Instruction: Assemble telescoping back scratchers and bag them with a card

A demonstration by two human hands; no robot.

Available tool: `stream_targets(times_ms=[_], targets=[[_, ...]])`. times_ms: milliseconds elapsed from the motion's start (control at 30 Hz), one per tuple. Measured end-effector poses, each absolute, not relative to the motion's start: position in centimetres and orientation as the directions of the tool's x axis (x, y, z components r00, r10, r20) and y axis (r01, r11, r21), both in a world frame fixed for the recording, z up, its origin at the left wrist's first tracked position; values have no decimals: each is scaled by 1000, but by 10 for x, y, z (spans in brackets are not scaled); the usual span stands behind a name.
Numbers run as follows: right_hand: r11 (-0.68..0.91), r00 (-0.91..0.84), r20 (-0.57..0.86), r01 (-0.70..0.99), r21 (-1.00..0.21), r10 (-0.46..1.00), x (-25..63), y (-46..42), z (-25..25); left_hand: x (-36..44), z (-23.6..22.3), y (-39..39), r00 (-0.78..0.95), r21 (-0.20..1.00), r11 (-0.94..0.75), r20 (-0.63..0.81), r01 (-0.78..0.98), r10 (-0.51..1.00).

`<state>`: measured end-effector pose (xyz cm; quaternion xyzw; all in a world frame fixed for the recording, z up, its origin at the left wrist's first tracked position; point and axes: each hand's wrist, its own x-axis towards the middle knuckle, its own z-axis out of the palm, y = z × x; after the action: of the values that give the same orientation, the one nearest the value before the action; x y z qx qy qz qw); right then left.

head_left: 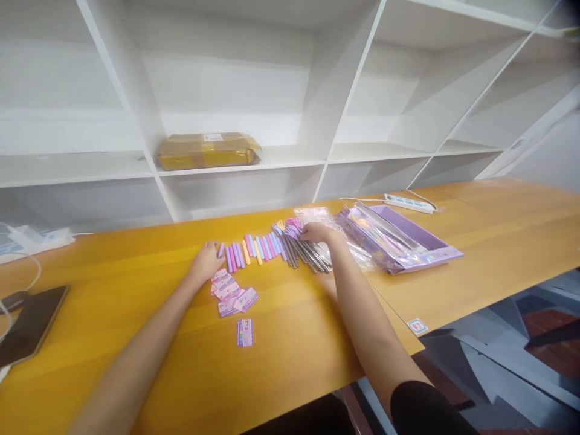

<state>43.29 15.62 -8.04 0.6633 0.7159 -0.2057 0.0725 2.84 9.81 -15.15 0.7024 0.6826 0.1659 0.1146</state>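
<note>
My left hand [207, 260] is closed at the left end of a row of pastel sticks [238, 255], its fingertips on a short purple stick [220, 250]. Pink, orange, blue and purple sticks lie side by side on the table. My right hand [316, 232] reaches over a bundle of metal rods [310, 257], fingers closed at a purple claw-shaped head [292, 231]. Pink, orange and blue claw heads sit around it at the rods' far ends. Overlapping pink and purple cards [229, 291] lie below the sticks, with a single card [244, 333] nearer to me.
An open purple box [441, 255] with wrapped contents stands right of the rods, beside clear plastic bags [317, 214]. A power strip [409, 203] lies behind it. At left are a dark tablet-like device [38, 320] and cables. A taped parcel [208, 151] rests on the white shelf.
</note>
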Motion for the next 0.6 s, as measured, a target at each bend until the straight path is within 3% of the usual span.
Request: stream_targets(times_ms=[167,300,467,600], targets=[[-13,-64,-331,974,-226,941,433,159,-80,28,-147,97,-21,318,-2,68,948,997],[-71,-11,-253,947,-315,967,437,155,-69,22,-139,97,-35,296,15,60,955,998],[-71,25,-92,839,-539,995,448,144,-47,10,-123,99,-48,312,19,86,950,995],[23,-4,26,618,-786,1000,447,133,-32,4,-101,96,-18,375,-32,129,927,991]])
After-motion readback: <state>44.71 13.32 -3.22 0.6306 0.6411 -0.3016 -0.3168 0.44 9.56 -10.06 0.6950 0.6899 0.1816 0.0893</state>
